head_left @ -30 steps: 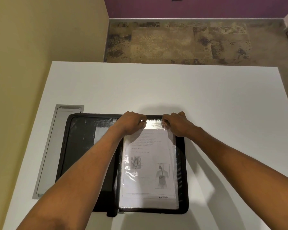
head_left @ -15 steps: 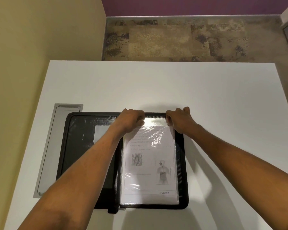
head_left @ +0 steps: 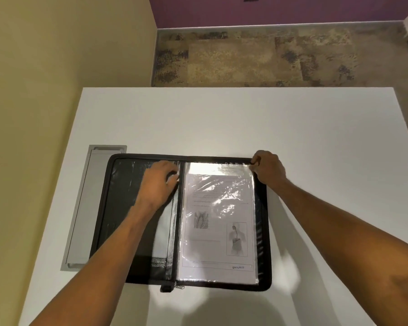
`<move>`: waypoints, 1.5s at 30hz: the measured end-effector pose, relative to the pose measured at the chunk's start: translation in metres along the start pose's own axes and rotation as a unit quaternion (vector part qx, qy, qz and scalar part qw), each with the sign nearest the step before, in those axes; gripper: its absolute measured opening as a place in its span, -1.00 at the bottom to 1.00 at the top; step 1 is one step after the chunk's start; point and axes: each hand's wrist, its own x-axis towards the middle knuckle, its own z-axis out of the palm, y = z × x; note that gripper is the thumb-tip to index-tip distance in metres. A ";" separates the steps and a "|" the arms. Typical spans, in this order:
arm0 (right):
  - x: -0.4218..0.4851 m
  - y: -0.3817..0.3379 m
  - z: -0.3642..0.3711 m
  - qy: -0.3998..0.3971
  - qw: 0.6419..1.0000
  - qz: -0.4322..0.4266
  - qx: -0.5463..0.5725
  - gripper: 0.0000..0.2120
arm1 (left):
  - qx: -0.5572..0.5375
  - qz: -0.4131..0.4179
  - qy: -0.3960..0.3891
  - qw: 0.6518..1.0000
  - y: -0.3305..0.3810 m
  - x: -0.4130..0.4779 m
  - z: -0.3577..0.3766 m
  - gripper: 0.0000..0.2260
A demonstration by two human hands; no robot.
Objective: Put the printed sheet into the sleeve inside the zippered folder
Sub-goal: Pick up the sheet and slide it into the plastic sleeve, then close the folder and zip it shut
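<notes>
Folder (head_left: 118,208) lies open on our table (head_left: 222,125). Inside its right half, the sleeve (head_left: 218,222) holds the sheet (head_left: 218,231). Our right hand (head_left: 267,169) pinches the sleeve's far right corner. Our left hand (head_left: 158,182) presses by the folder's spine, fingers curled.

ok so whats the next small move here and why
Probably let go and smooth the sleeve flat: the printed sheet already sits fully inside, its top edge below the opening, while the right hand pinches the far corner and the plastic looks wrinkled.
</notes>
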 end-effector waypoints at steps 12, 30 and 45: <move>-0.065 0.015 0.021 0.093 0.985 -0.047 -0.138 -0.80 | -0.029 -0.311 0.075 0.947 -0.086 -0.089 -0.044 -0.58; -0.221 0.036 0.124 -0.071 0.960 -0.121 -0.243 -0.25 | -0.094 -0.430 0.097 0.893 -0.107 -0.114 -0.058 -0.59; -0.218 0.082 0.090 -0.080 0.952 -0.146 -0.255 -0.25 | -0.257 -0.228 -0.002 0.939 -0.015 -0.129 -0.135 -0.81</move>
